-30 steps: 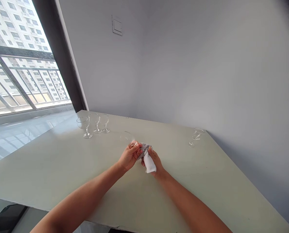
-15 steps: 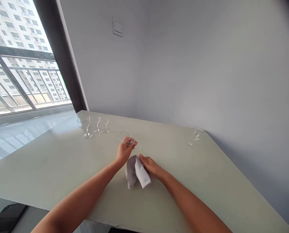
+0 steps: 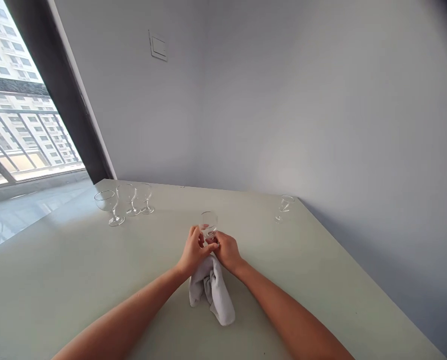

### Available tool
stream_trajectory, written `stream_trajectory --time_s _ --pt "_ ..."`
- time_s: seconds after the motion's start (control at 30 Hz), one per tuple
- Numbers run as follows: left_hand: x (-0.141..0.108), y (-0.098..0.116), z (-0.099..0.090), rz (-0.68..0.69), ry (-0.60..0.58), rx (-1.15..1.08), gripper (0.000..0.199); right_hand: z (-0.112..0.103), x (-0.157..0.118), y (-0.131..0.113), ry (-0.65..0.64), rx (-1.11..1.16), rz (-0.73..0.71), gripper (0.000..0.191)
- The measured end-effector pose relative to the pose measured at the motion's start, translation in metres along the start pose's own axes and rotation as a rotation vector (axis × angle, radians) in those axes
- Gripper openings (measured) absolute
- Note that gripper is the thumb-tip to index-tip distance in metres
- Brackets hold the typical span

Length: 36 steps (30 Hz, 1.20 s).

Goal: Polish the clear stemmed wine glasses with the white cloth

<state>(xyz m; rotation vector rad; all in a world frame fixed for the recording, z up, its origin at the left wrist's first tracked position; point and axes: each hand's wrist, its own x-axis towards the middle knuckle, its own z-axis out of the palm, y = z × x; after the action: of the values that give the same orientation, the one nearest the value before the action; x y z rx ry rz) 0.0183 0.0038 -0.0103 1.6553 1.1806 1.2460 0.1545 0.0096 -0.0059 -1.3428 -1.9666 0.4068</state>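
One glass (image 3: 209,223) between both hands (image 3: 209,248), upright.

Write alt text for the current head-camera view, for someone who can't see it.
Two bare hands hold a clear stemmed glass above a pale table, with a crumpled light-grey cloth just below them. Three similar glasses stand together at the left, and one more glass stands alone at the right.
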Motion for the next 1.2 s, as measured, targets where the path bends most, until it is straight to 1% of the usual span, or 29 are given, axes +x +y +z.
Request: stream_trajectory --time_s 0.03,0.07,0.13,0.2,0.23,0.3,0.4,0.57,0.7,0.83,1.1,1.2 --pt "-0.002 -0.002 0.002 -0.001 -0.038 0.067 0.050 -0.003 0.004 0.010 0.015 -0.051 0.076 0.021" --pt "-0.004 -0.005 0.004 0.011 -0.095 0.138 0.052 -0.008 0.009 0.021 0.037 -0.109 0.165 0.022" --pt "-0.007 -0.008 0.006 0.071 -0.253 0.274 0.043 -0.021 0.019 0.046 0.087 -0.213 0.335 0.021" --pt "-0.010 -0.010 0.007 0.143 -0.396 0.372 0.033 -0.037 0.026 0.072 0.132 -0.266 0.444 0.021" --pt "-0.010 -0.010 0.007 0.171 -0.438 0.400 0.029 -0.045 0.029 0.085 0.151 -0.284 0.486 0.021" --pt "-0.010 -0.009 0.006 0.188 -0.470 0.423 0.024 -0.061 0.032 0.107 0.180 -0.323 0.571 0.023" --pt "-0.008 -0.007 0.005 0.155 -0.466 0.431 0.020 -0.079 0.033 0.134 0.209 -0.365 0.673 0.023" --pt "-0.007 -0.004 0.004 0.156 -0.517 0.400 0.017 -0.096 0.038 0.162 0.247 -0.401 0.778 0.026" --pt "-0.008 -0.003 0.004 0.137 -0.503 0.387 0.017 -0.102 0.044 0.174 0.263 -0.402 0.800 0.025" --pt "-0.008 -0.003 0.005 0.135 -0.503 0.377 0.017 -0.103 0.047 0.177 0.267 -0.393 0.805 0.025" --pt "-0.008 -0.007 0.005 0.124 -0.488 0.334 0.017 -0.105 0.043 0.168 0.303 -0.345 0.807 0.024" --pt "-0.006 -0.010 0.005 0.060 -0.410 0.235 0.018 -0.105 0.034 0.158 0.327 -0.306 0.807 0.035"
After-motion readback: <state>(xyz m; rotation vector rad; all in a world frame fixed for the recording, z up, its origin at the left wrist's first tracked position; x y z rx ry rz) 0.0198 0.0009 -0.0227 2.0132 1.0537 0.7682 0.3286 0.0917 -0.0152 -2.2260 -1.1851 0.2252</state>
